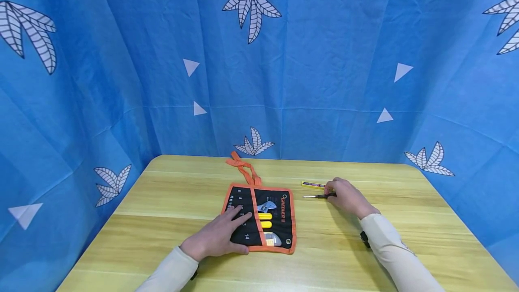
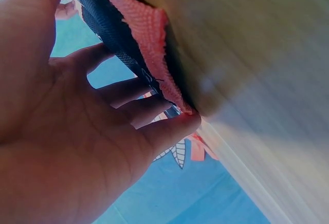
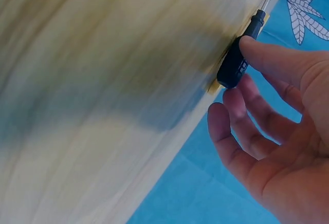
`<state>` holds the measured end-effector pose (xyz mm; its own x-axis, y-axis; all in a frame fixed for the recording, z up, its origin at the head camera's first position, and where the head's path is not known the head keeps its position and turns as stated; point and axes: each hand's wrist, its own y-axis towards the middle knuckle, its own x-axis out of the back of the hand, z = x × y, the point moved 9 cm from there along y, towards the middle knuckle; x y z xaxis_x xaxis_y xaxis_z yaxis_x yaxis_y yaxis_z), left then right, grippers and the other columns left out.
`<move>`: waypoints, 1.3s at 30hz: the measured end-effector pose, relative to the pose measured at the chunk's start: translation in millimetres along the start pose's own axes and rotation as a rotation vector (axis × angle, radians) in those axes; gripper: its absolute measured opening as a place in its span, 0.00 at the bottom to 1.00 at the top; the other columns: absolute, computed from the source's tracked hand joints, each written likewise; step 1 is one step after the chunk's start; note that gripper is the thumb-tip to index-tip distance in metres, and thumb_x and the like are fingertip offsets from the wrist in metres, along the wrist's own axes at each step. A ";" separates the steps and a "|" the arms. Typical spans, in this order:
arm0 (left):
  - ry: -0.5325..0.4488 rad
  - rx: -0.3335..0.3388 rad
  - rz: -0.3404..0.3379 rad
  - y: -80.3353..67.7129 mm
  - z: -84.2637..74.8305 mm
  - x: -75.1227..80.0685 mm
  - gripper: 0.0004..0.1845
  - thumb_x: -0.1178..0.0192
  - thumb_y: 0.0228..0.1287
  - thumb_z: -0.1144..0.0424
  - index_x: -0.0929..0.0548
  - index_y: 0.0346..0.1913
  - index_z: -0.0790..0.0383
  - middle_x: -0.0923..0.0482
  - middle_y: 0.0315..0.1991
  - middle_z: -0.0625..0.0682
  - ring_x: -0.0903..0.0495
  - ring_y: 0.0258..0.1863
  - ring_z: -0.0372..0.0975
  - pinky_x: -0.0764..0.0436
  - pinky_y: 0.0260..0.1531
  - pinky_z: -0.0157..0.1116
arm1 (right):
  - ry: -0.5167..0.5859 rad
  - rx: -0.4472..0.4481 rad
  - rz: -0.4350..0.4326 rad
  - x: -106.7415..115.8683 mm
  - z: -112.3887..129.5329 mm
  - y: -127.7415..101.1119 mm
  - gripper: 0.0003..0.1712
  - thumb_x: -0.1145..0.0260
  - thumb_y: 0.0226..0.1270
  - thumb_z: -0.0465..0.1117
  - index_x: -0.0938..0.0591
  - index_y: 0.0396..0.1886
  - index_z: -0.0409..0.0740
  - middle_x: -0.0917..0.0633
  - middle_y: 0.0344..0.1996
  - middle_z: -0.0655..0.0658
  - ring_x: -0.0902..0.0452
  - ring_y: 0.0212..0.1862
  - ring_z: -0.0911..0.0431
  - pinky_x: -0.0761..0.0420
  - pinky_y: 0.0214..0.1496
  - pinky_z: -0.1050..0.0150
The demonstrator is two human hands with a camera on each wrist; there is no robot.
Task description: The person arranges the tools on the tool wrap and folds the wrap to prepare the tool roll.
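Observation:
A black roll-up tool pouch (image 1: 277, 229) with orange trim lies unrolled on the table. My left hand (image 1: 216, 234) rests on its left part, fingers spread, thumb near the lower edge; in the left wrist view, the fingertips touch the pouch's fabric (image 2: 118, 29). Out of its pockets show an adjustable wrench (image 1: 266, 206), two yellow handles (image 1: 265, 216) and a grey-and-yellow tool end (image 1: 272, 239). To the pouch's right, my right hand (image 1: 352, 198) pinches the black handle of a screwdriver (image 3: 237, 62). The shaft points left in the head view.
A narrow yellow case (image 1: 312, 184) with a dark label lies just behind the screwdriver. Orange tie straps (image 1: 245, 169) trail from the pouch toward the back of the wooden table (image 1: 182, 177). A blue patterned curtain (image 1: 324, 80) hangs behind the table.

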<state>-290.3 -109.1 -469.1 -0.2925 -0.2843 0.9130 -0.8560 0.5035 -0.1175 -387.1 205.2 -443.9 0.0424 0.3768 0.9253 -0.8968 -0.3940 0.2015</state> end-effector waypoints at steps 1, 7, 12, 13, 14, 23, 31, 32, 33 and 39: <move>-0.001 0.000 0.000 -0.1 -0.1 0.1 0.49 0.28 0.57 0.36 0.34 0.78 0.51 0.45 0.80 0.62 0.46 0.78 0.62 0.35 0.70 0.64 | -0.002 -0.004 0.007 -0.4 -0.3 0.3 0.08 0.28 0.61 0.27 0.15 0.35 0.43 0.16 0.36 0.46 0.20 0.40 0.50 0.18 0.45 0.49; 0.004 0.000 -0.002 0.1 0.4 -0.3 0.49 0.28 0.56 0.37 0.34 0.78 0.51 0.44 0.80 0.62 0.46 0.78 0.62 0.35 0.70 0.64 | 0.009 -0.020 0.036 -2.1 -0.9 0.9 0.10 0.28 0.59 0.26 0.16 0.33 0.45 0.15 0.30 0.50 0.20 0.35 0.55 0.18 0.42 0.53; 0.002 0.004 0.000 0.3 0.9 -1.3 0.49 0.28 0.56 0.36 0.34 0.78 0.50 0.44 0.80 0.62 0.46 0.78 0.62 0.35 0.70 0.64 | 0.022 0.002 0.044 -1.9 3.7 0.4 0.10 0.28 0.60 0.26 0.15 0.34 0.45 0.15 0.31 0.50 0.20 0.35 0.56 0.18 0.42 0.54; 0.001 0.003 -0.001 0.3 0.9 -1.3 0.49 0.28 0.56 0.36 0.34 0.78 0.50 0.44 0.80 0.62 0.46 0.78 0.62 0.35 0.70 0.64 | 0.025 0.008 0.043 -1.6 5.0 0.5 0.09 0.28 0.61 0.26 0.15 0.34 0.45 0.15 0.31 0.50 0.20 0.35 0.56 0.18 0.42 0.54; 0.001 0.003 -0.001 0.2 0.8 -1.2 0.49 0.28 0.56 0.36 0.34 0.78 0.50 0.44 0.80 0.62 0.46 0.78 0.62 0.35 0.70 0.64 | 0.029 0.013 0.042 -1.2 6.1 0.7 0.09 0.29 0.61 0.26 0.15 0.35 0.44 0.15 0.31 0.50 0.20 0.35 0.56 0.18 0.42 0.54; 0.005 -0.001 -0.002 0.1 0.3 -0.9 0.49 0.28 0.56 0.37 0.34 0.78 0.50 0.44 0.80 0.62 0.45 0.78 0.61 0.35 0.70 0.64 | 0.042 0.038 0.027 -0.3 21.5 8.5 0.09 0.29 0.63 0.27 0.15 0.36 0.45 0.13 0.35 0.48 0.18 0.39 0.54 0.17 0.45 0.53; 0.013 -0.003 -0.002 0.4 1.4 -1.5 0.49 0.28 0.56 0.36 0.34 0.78 0.49 0.44 0.80 0.61 0.45 0.78 0.61 0.34 0.70 0.63 | 0.051 0.098 0.026 -0.1 45.1 14.8 0.09 0.29 0.63 0.25 0.15 0.37 0.43 0.13 0.35 0.48 0.17 0.39 0.53 0.16 0.45 0.53; 0.012 -0.003 -0.002 0.2 1.5 -1.5 0.49 0.28 0.56 0.36 0.34 0.78 0.50 0.44 0.80 0.61 0.45 0.78 0.61 0.35 0.70 0.63 | 0.055 0.101 0.026 0.0 47.7 15.4 0.09 0.30 0.63 0.25 0.15 0.37 0.43 0.13 0.35 0.48 0.17 0.39 0.53 0.16 0.45 0.54; 0.011 -0.004 -0.002 0.1 1.5 -1.4 0.49 0.28 0.56 0.36 0.34 0.78 0.50 0.44 0.80 0.61 0.45 0.78 0.61 0.35 0.70 0.63 | 0.055 0.110 0.023 0.3 50.6 15.9 0.09 0.30 0.63 0.25 0.15 0.37 0.43 0.13 0.35 0.48 0.17 0.39 0.53 0.16 0.45 0.54; 0.009 -0.006 -0.003 0.0 1.2 -0.7 0.49 0.28 0.56 0.36 0.34 0.78 0.50 0.44 0.80 0.61 0.45 0.78 0.61 0.35 0.70 0.64 | 0.051 0.136 0.027 -2.8 65.1 20.9 0.09 0.30 0.64 0.26 0.15 0.37 0.43 0.13 0.36 0.48 0.17 0.39 0.55 0.16 0.44 0.55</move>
<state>-290.6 -109.9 -470.2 -0.2865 -0.2783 0.9168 -0.8543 0.5074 -0.1129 -377.3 141.3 -421.3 -0.0064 0.4055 0.9141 -0.8293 -0.5129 0.2217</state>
